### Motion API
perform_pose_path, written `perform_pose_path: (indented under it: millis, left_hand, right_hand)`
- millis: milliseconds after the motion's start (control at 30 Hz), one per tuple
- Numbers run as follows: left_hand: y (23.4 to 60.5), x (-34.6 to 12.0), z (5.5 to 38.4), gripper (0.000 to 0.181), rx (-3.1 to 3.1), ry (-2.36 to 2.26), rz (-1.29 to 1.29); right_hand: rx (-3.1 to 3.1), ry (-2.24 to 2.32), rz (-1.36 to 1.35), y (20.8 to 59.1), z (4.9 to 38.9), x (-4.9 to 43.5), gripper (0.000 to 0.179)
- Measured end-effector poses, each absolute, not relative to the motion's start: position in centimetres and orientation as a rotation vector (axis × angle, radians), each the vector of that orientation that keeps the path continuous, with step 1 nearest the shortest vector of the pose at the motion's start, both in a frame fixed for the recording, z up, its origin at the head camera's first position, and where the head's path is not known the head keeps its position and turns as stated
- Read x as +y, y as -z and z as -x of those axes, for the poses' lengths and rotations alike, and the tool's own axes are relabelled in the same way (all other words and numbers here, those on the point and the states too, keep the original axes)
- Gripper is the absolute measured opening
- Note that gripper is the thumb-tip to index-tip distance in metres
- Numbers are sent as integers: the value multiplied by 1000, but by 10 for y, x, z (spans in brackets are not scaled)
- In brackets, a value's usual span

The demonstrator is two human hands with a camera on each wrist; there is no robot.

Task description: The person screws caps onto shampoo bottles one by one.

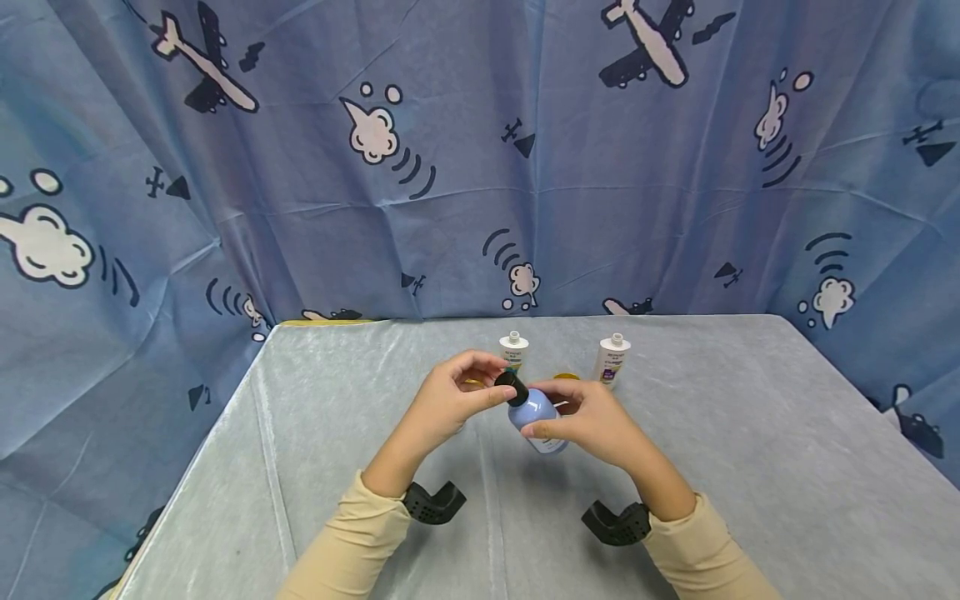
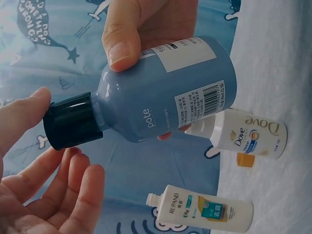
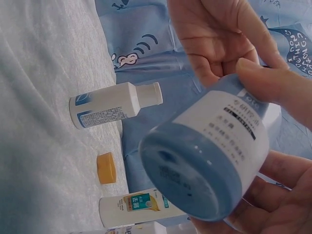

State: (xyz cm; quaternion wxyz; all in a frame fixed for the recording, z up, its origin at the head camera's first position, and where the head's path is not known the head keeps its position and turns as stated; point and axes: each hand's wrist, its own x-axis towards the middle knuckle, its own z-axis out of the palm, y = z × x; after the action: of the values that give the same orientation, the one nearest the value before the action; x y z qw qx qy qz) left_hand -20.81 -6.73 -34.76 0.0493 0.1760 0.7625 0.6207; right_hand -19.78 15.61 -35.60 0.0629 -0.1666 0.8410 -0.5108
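Beige sleeves (image 1: 356, 533) nearest, blue bottle (image 1: 534, 410) held tilted

Head view: my right hand (image 1: 592, 417) grips the bottle above the grey cloth (image 1: 337, 375); my left hand (image 1: 453, 398) pinches its black cap (image 1: 512, 388). Left wrist view: my thumb and fingertips touch that cap; a Dove bottle (image 2: 253, 136) and a REPAND bottle (image 2: 204, 209) stand beyond. Right wrist view: the bottle's base faces the lens, an orange piece (image 3: 106, 168) behind
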Motion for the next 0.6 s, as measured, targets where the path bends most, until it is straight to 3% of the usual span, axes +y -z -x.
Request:
perform_pose_path:
  millis: [600]
  left_hand:
    - [348,-67,206,33,2245,-1906,-581]
  right_hand:
    - [2536,1535,515,354,197,157,52]
